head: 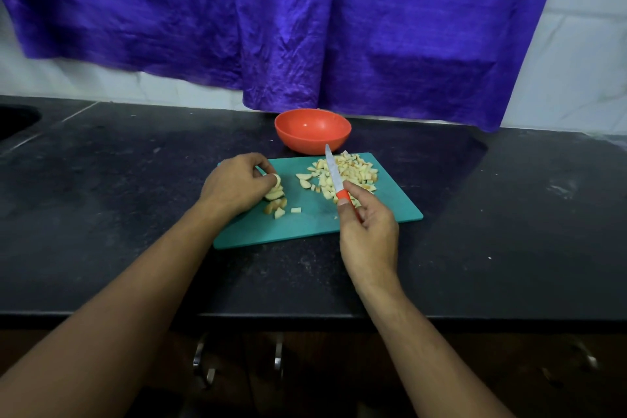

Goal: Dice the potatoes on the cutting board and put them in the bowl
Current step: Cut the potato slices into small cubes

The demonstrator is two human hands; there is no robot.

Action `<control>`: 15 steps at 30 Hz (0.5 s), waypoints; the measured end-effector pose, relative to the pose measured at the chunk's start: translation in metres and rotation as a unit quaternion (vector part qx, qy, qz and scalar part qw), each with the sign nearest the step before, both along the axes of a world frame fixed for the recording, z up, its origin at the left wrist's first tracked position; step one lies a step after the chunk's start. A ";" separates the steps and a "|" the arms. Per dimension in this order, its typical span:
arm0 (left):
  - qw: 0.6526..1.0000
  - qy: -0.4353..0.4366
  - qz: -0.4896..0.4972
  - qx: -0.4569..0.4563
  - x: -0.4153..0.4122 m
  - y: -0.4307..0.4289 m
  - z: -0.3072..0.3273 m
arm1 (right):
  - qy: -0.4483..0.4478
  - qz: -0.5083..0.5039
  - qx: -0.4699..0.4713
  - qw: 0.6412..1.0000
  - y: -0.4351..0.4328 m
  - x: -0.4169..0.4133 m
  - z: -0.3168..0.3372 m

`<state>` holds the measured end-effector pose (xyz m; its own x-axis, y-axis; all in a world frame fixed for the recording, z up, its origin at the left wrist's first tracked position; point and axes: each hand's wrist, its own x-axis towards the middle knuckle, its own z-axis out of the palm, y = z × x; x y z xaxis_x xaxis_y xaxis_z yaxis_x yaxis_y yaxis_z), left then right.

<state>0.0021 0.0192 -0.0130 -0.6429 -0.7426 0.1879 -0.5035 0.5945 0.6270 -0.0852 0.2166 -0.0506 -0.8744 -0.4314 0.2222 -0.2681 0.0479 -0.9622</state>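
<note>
Black stone worktop (492, 200) runs below a wrinkled purple cloth (271, 10) hung over a pale tiled wall (583, 27), and on it lies a teal board (305, 224) with both hands over it. The left hand (234, 185) has its fingers curled down and pinches a potato piece (275, 188), a pale sliced stub that sits on the board at its fingertips. A few coarse bits (280, 209) lie loose on the board just beside and nearer than those fingertips. The right hand (368, 231) grips the orange handle of a knife (334, 173), thumb laid along the handle, with the blade pointing away from the hand. The blade crosses a wide scatter of dice (353, 171) spread on the board just beyond that hand; whether its edge touches the board or hangs above it cannot be told. Past the knife tip, just off the board's far edge, an orange bowl (298, 142) stands on the worktop, and no potato shows inside it. As a judgement, the cutting looks nearly finished: most of the potato is already in small cubes beyond the right hand, and only the stub under the left hand and the larger bits next to it seem to need more strokes. The second half of the job appears not yet begun, since every piece in view lies on the board and all of it would have to be lifted or scraped over the far edge into the bowl.
</note>
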 end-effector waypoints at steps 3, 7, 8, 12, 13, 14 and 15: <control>0.998 -0.043 0.025 -0.031 0.001 -0.001 -0.001 | 0.005 0.001 0.005 1.000 0.000 0.001 0.000; 0.992 -0.014 0.012 -0.125 -0.007 0.002 0.003 | 0.008 -0.005 0.006 1.000 -0.001 0.000 0.000; 0.991 -0.002 -0.008 -0.136 -0.012 0.005 0.006 | 0.009 -0.006 0.005 1.000 -0.001 0.000 -0.001; 0.987 -0.063 -0.094 -0.115 -0.039 0.015 0.020 | 0.006 -0.008 -0.004 1.000 -0.001 0.001 0.000; 0.983 -0.090 -0.109 -0.114 -0.045 0.017 0.021 | 0.006 -0.008 -0.005 1.000 0.000 0.001 0.001; 0.980 -0.112 -0.119 -0.111 -0.050 0.017 0.022 | 0.005 -0.008 -0.005 1.000 0.000 0.002 0.001; 0.977 -0.129 -0.128 -0.108 -0.055 0.017 0.022 | 0.005 -0.008 -0.006 1.000 0.000 0.001 0.002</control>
<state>-0.0527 0.0358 0.0089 -0.8486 -0.5127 0.1304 -0.4459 0.8259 0.3449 -0.0838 0.2166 -0.0489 -0.8790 -0.4143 0.2360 -0.2770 0.0407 -0.9600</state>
